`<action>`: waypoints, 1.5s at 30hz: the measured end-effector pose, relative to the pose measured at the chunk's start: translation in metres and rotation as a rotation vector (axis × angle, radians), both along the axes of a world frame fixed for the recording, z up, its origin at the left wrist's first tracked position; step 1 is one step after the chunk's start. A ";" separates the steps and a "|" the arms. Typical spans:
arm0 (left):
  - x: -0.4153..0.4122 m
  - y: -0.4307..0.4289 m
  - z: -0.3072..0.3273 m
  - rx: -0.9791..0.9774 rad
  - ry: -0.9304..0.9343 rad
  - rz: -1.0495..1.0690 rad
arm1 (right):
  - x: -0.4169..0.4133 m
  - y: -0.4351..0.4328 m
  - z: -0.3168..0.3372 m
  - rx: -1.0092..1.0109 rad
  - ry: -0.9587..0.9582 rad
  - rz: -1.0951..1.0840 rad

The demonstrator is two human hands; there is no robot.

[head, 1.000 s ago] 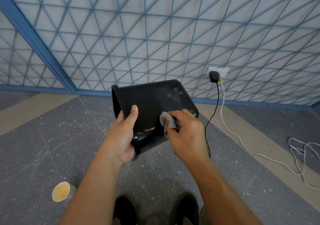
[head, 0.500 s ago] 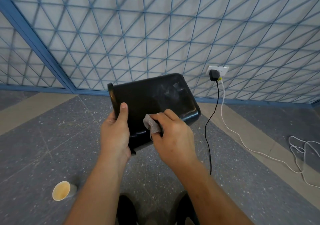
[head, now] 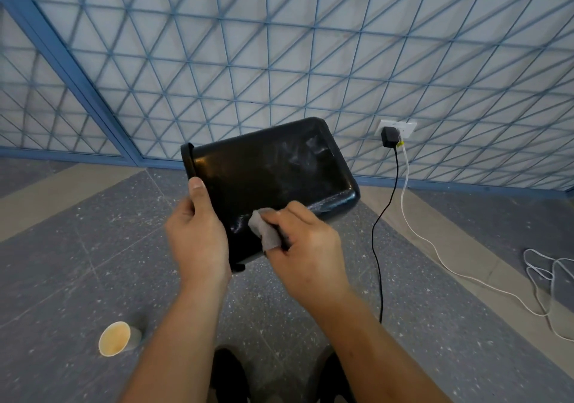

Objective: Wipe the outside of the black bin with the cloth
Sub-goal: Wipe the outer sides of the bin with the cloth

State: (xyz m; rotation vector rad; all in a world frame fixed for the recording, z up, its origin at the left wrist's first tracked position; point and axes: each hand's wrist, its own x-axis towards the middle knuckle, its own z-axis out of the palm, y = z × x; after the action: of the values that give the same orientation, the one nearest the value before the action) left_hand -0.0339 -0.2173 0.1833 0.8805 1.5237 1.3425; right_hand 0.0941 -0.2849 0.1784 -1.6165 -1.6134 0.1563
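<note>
Black bin (head: 273, 173): held off the floor (head: 93, 247) in front of me, turned on its side. The rim end is to my left; the closed base end is to the right and farther away. One broad outer wall faces me. It is glossy, with pale dusty smears near the base end.

Cloth (head: 264, 232): small, grey, bunched, and pressed against the lower part of that wall, near the edge closest to me.

Right hand (head: 307, 253): fingers (head: 292, 213) curled over the cloth, pinching it and bearing it against the bin.

Left hand (head: 198, 241): grips the bin at the rim end. The thumb lies along the outer wall just beside the rim; the other fingers wrap behind, out of sight.

Surroundings:
- The floor is grey and speckled.
- A paper cup (head: 115, 339) sits on the floor at lower left, its mouth toward me.
- My dark shoes (head: 231, 374) show at the bottom edge.
- A blue lattice wall panel (head: 279, 45) is behind the bin.
- A white socket (head: 400, 126) sits low on the wall to the right of the bin, with a black plug (head: 389, 137) in it.
- A black cable (head: 380, 247) and a white cable (head: 435, 247) run down onto the floor. The white one ends in loose loops at far right.
</note>
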 end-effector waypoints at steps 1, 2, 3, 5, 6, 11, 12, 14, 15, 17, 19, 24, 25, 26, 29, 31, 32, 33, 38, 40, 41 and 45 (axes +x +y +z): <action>0.000 0.000 0.000 0.001 0.000 -0.002 | 0.004 -0.001 0.000 0.009 0.003 -0.006; 0.000 0.000 0.000 0.004 0.003 -0.005 | 0.010 0.000 0.001 0.021 0.033 -0.045; 0.000 0.000 0.000 0.009 0.012 -0.007 | 0.016 0.000 0.001 0.031 0.074 -0.100; 0.002 -0.002 0.002 0.032 0.048 -0.012 | 0.022 0.001 0.002 0.042 0.114 -0.186; 0.003 -0.002 0.004 0.050 0.067 -0.017 | 0.019 0.001 0.004 0.051 0.112 -0.198; 0.001 -0.004 0.012 0.127 0.087 0.023 | -0.011 -0.003 0.017 0.038 0.006 0.032; 0.000 -0.004 0.014 0.131 0.077 0.028 | -0.009 -0.004 0.019 0.033 -0.002 0.048; -0.004 -0.005 0.019 0.144 0.055 0.022 | 0.003 -0.006 0.025 0.053 0.068 -0.018; -0.005 -0.006 0.021 0.151 0.051 0.017 | 0.010 -0.006 0.028 0.057 0.117 -0.075; -0.004 -0.011 0.027 0.176 0.054 0.012 | 0.016 -0.007 0.036 0.047 0.155 -0.169; -0.002 -0.018 0.035 0.199 0.050 0.028 | 0.007 -0.010 0.045 0.075 0.121 -0.187; -0.003 -0.032 0.046 0.204 0.036 0.057 | -0.015 -0.033 0.056 0.087 0.009 -0.054; -0.004 -0.035 0.048 0.203 0.042 0.055 | -0.008 -0.036 0.057 0.086 0.034 -0.085; -0.003 -0.038 0.048 0.201 0.055 0.050 | 0.000 -0.037 0.058 0.088 0.072 -0.134; 0.003 -0.047 0.051 0.199 0.086 0.039 | 0.014 -0.035 0.061 0.104 0.159 -0.251; 0.006 -0.048 0.050 0.198 0.057 0.054 | 0.009 -0.035 0.059 0.128 0.119 -0.224; 0.007 -0.048 0.049 0.195 0.032 0.057 | 0.005 -0.037 0.056 0.132 0.096 -0.171; 0.007 -0.048 0.046 0.192 0.012 0.055 | 0.003 -0.041 0.051 0.128 0.088 -0.112; 0.006 -0.047 0.031 0.173 -0.034 0.024 | 0.034 -0.045 0.035 0.091 0.255 -0.225; 0.008 -0.046 0.031 0.164 -0.055 0.022 | 0.043 -0.038 0.039 0.105 0.287 -0.281; 0.011 -0.045 0.030 0.161 -0.063 0.025 | 0.041 -0.034 0.040 0.129 0.263 -0.262; 0.016 -0.038 0.027 0.167 -0.074 0.035 | 0.018 -0.035 0.034 0.111 0.063 -0.071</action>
State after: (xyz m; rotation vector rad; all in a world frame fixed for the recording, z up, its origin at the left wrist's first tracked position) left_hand -0.0176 -0.2556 0.2099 0.9001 1.3911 1.5289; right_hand 0.1125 -0.3201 0.2127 -1.5658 -1.4887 0.0779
